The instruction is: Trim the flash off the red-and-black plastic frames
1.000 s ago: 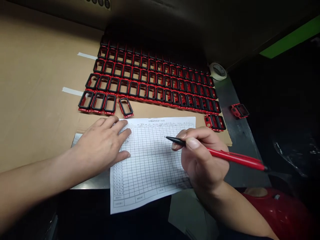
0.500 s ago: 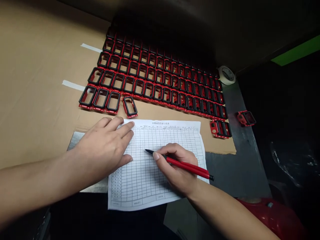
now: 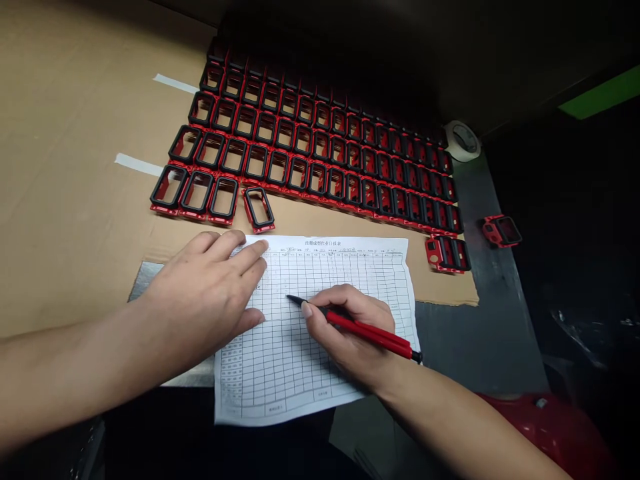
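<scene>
A printed form (image 3: 300,373) with a grid of lines lies before me, some handwriting in its upper rows. My left hand (image 3: 210,287) rests flat on its left side, fingers stretched and slightly apart. In my right hand (image 3: 353,330) is a red pen (image 3: 370,332) with a black tip, which points at a cell left of the sheet's middle. Whether the tip touches the paper I cannot tell. Just beyond the sheet's top edge, a single red and black frame (image 3: 259,209) stands at an angle, apart from the rows of similar frames (image 3: 257,162).
Brown cardboard (image 3: 75,133) covers the table, with two strips of white tape (image 3: 137,164) on it. A roll of tape (image 3: 463,141) stands at the back right. Several frames (image 3: 449,254) sit together at the right, and another red part (image 3: 501,231) lies on the dark metal surface (image 3: 480,333).
The pen tip has shifted slightly left and up. My left hand stays on the form. The whole view has moved a little, so the rows appear slightly higher.
</scene>
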Demonstrator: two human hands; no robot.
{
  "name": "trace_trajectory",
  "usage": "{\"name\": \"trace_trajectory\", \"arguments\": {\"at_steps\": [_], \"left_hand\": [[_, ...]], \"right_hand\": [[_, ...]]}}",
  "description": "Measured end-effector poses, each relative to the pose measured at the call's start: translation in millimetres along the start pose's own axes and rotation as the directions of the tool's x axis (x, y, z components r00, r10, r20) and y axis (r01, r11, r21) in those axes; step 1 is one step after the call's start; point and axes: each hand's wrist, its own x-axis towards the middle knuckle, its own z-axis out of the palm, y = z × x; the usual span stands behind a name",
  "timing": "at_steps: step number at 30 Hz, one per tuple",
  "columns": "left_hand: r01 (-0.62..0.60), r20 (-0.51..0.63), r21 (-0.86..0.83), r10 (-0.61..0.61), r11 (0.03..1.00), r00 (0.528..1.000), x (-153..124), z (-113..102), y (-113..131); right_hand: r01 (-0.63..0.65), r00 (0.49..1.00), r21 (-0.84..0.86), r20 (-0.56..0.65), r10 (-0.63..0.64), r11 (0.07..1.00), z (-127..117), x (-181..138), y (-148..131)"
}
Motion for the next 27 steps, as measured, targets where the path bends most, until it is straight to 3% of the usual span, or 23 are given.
{"name": "trace_trajectory", "arguments": {"at_steps": [27], "left_hand": [[-0.006,0.0,-0.001,0.006,1.0,1.0,-0.4,-0.2,-0.5]], "right_hand": [[-0.035,0.999,-0.026,0.037,0.036,0.999,-2.1,0.6,-1.1]]}}
